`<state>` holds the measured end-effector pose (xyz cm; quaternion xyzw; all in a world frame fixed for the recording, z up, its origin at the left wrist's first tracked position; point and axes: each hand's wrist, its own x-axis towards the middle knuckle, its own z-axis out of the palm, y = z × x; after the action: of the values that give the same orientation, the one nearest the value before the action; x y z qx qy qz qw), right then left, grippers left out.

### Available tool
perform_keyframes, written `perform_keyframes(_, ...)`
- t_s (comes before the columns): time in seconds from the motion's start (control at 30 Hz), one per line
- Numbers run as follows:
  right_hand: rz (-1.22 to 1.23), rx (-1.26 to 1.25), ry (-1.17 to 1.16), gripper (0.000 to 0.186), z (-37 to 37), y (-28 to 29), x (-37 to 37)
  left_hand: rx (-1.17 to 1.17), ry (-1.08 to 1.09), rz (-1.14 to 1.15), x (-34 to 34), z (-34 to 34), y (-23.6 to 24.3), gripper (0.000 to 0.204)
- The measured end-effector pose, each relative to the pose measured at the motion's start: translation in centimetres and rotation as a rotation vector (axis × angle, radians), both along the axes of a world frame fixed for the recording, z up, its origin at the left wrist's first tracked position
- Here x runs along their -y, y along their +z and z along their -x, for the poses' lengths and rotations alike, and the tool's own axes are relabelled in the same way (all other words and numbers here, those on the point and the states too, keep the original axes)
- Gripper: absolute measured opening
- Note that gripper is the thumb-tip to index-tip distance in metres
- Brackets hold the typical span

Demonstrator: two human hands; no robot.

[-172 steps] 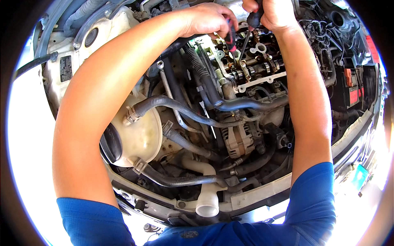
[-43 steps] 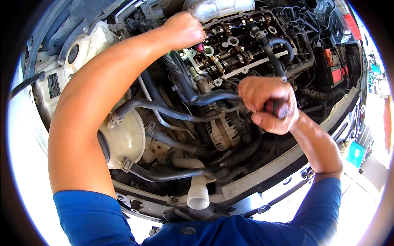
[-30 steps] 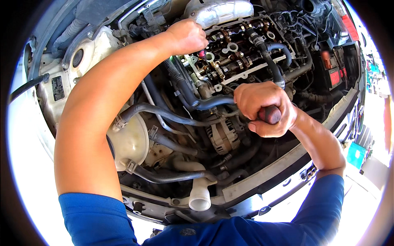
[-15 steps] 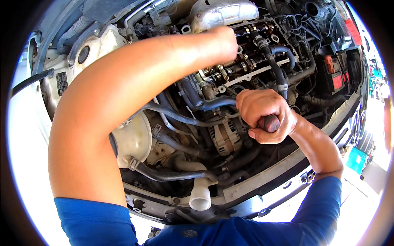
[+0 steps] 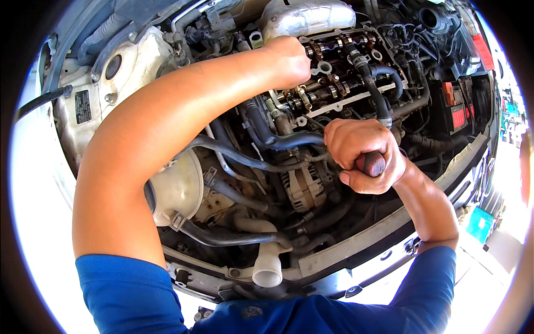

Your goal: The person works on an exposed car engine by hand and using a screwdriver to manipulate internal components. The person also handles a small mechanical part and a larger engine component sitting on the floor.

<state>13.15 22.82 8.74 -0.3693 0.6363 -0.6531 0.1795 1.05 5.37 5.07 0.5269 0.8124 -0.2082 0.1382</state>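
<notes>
The handle (image 5: 371,163), dark and reddish, is grasped in the right hand (image 5: 364,156), with the fingers wrapped around it and its butt turned up toward the view; its far end is hidden beneath the hand, so what is fixed to it cannot be told. It is held over the near side of the engine, between the hose (image 5: 374,92) at the far right and the alternator (image 5: 306,189) at the near left. The left hand (image 5: 289,62) is clenched at the left end of the open cylinder head (image 5: 337,107), just near of the silver shield (image 5: 310,22); whether anything is gripped inside the fist, or whether the metal is touched, cannot be seen. For good work here, the handle is probably best held firmly but without strain, and lined up straight with whatever is engaged below, so that slipping is avoided. Care seems called for near the exposed camshafts (image 5: 335,91), since their surfaces could be scratched by a knock and small parts could be lost among them. The left knuckles are likely best guarded from the metal edges, and the coolant pipe (image 5: 295,140) is best spared any leaning weight.
</notes>
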Motion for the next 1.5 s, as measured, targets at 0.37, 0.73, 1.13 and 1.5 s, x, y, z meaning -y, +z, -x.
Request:
perform_keyframes(0.37,-0.026,0.026,0.010,0.023,0.4,0.5,-0.6,-0.086,-0.162,-0.318,1.6,-0.4,-1.6,0.009)
perform_keyframes(0.73,-0.083,0.136,-0.180,0.011,2.0,0.5,0.0,-0.080,-0.070,-0.267,0.3,-1.2,-1.0,0.014)
perform_keyframes(1.13,-0.054,0.138,-0.077,0.014,1.3,0.2,0.5,-0.099,-0.141,-0.396,1.7,-0.9,-1.7,0.010)
perform_keyframes(1.5,-0.056,-0.005,-0.027,0.014,0.1,0.5,0.2,-0.137,-0.174,-0.461,2.5,-0.6,-2.1,0.009)
